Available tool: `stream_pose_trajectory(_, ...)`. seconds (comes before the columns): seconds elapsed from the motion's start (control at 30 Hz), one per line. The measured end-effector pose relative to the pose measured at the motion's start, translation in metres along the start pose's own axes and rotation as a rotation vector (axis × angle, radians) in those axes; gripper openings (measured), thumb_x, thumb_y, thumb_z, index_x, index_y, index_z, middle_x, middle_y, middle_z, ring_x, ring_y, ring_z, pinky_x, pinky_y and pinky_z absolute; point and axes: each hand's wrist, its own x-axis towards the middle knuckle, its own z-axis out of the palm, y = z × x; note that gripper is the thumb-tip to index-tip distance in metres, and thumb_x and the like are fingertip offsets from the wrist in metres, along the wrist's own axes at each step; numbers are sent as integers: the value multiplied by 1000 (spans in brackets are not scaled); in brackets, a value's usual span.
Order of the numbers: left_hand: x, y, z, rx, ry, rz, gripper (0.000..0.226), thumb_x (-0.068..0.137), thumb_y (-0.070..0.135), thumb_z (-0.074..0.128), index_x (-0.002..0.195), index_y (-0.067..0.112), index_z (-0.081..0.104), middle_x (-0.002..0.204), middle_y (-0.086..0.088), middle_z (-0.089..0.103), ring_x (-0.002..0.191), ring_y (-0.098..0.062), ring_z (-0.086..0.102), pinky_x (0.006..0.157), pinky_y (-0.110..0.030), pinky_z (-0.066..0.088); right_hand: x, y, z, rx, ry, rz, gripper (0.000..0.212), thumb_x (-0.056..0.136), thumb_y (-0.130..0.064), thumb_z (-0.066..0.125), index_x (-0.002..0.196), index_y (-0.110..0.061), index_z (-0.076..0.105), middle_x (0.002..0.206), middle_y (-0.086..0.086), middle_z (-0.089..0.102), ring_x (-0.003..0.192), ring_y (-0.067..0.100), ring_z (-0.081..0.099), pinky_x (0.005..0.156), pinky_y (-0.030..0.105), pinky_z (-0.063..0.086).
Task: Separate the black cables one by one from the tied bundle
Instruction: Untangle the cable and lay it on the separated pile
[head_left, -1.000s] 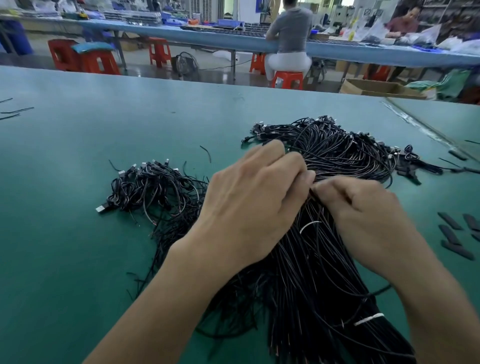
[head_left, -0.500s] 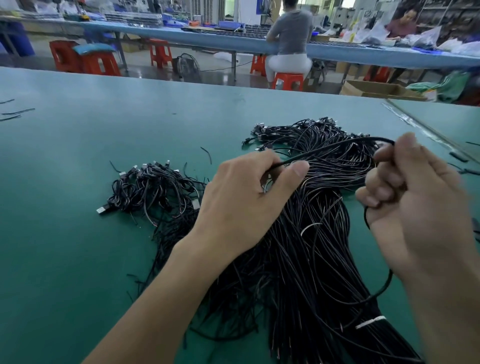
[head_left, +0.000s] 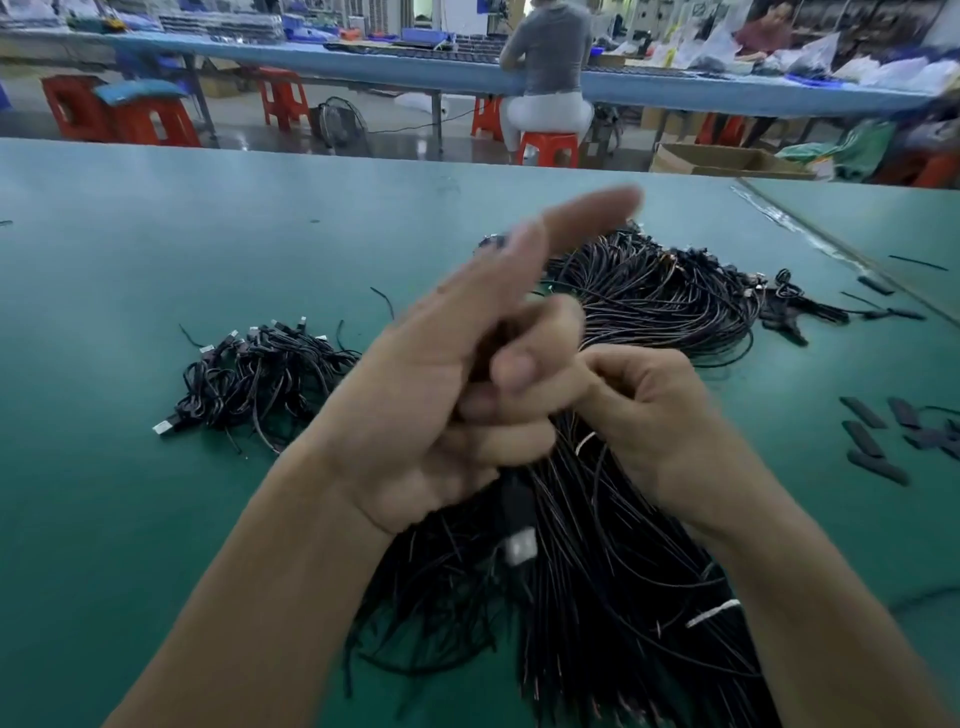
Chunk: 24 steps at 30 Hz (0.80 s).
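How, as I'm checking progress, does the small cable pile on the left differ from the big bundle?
The small pile is a loose tangle. The big bundle is far larger, its strands running roughly parallel. The big bundle has white ties round it, and the small pile shows none. Both are black cables lying on the green table.

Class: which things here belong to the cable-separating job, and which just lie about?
Job: large tied bundle of black cables; small loose pile of black cables; left hand; right hand.
Lying about: flat black strips; orange plastic stools; brown cardboard box.
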Motion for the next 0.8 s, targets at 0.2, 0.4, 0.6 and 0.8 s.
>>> stream_pose_trajectory(0.2, 10, -19, -8, 318, 459, 275, 37, 101, 30, 45, 138, 33, 52, 71, 9, 50, 54, -3, 31, 44, -14, 31, -6, -8, -1, -235, -196, -24, 28, 98, -37, 58, 75, -25, 68, 47, -10, 39, 43, 4, 30, 42, 20, 25)
stream_pose_trajectory(0.4, 13, -33, -15, 968, 688, 282, 34, 102, 31, 44, 131, 35, 60, 73, 14, 59, 49, -9, 36, 47, -29, 36, -12, -20, 0, -373, -309, -15, 22, 96, -33, 60, 83, -20, 72, 45, -7, 43, 38, 7, 34, 40, 20, 29)
stream_pose_trajectory(0.6, 7, -30, -20, 1122, 474, -168, 27, 106, 11, 42, 109, 17, 68, 86, 1, 74, 77, -14, 70, 71, -29, 56, -12, -21, -11, -359, -250, -110, 27, 87, -36, 64, 71, -16, 70, 54, 0, 54, 49, 6, 44, 50, 29, 39)
stream_pose_trajectory(0.8, 4, -22, -11, 733, 297, -249, 32, 109, 27, 38, 91, 17, 63, 52, 8, 49, 36, -3, 36, 36, -12, 28, -7, -17, -31, -70, 33, -219, 26, 73, -43, 80, 72, -17, 76, 60, 7, 67, 55, 18, 58, 54, 40, 48)
